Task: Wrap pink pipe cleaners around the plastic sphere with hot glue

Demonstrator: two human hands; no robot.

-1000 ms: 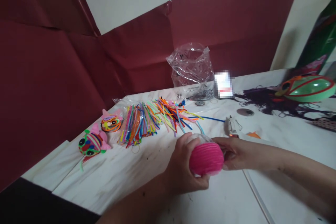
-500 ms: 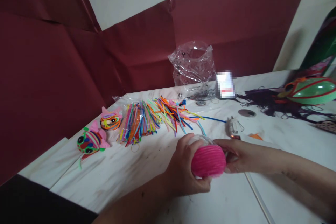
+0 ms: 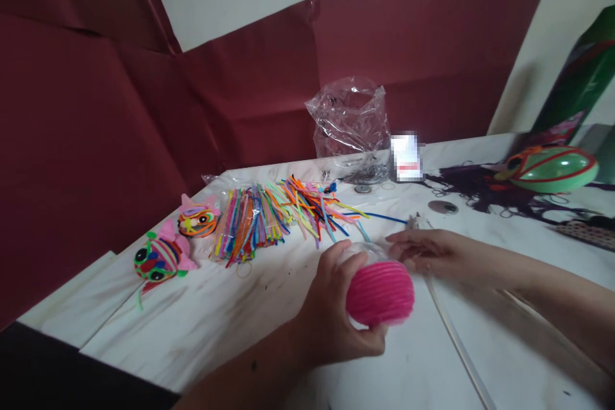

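Observation:
My left hand (image 3: 343,317) is closed around a clear round form wrapped in pink pipe cleaner (image 3: 379,293), whose uncovered transparent part shows at the top. Just beyond it, my right hand (image 3: 427,253) is off the ball, its fingers apart and slightly bent. Under and behind those fingers lies a white glue gun (image 3: 419,222), mostly hidden, with only its upper end showing. A white cord-like strip (image 3: 456,337) runs from below my right hand toward the front edge.
Loose and bagged pipe cleaners (image 3: 254,221) lie at centre left, beside two decorated fish figures, one (image 3: 161,259) nearer. A clear plastic bag (image 3: 348,125) stands at the back near a blurred white object (image 3: 406,157). A green balloon-like piece (image 3: 557,170) sits at right.
My right hand has left the pink-wrapped form and moved slightly up and back, over the glue gun. My left hand keeps its hold. The view has shifted slightly to the right.

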